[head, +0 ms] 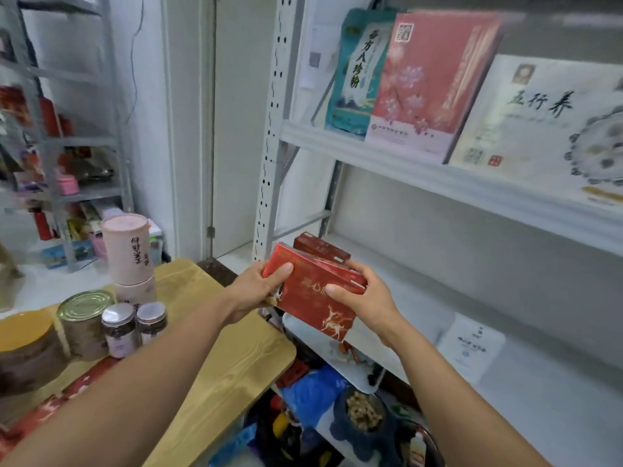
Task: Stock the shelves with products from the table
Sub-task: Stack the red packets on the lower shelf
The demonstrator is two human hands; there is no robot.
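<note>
Presently, a small stack of flat red boxes (313, 294), the front one printed with a pale deer figure, was held in the air between both hands, just at the front left corner of the middle shelf (505, 332) and above its edge. The left hand (259, 291) gripped the stack's left end, thumb laid across the front face and fingers curled underneath. The right hand (364, 298) gripped the right end, thumb pressed on the front face and fingers wrapped round behind. A further dark red box (320, 247) showed directly behind the stack; whether it lay on the shelf or belonged to the held stack could not be determined. A white printed sheet (472, 345) lay flat on the middle shelf, to the right of the hands. On the upper shelf (438, 170) stood a teal bag (354, 72), a pink box (428, 82) and a white box (539, 123), side by side and leaning back. To the left, the wood-grain table (236, 358) carried two stacked pink canisters (126, 247), a tin can (84, 325) and two small lidded jars (118, 328). A blue bag (317, 385) lay below the shelf edge.
</note>
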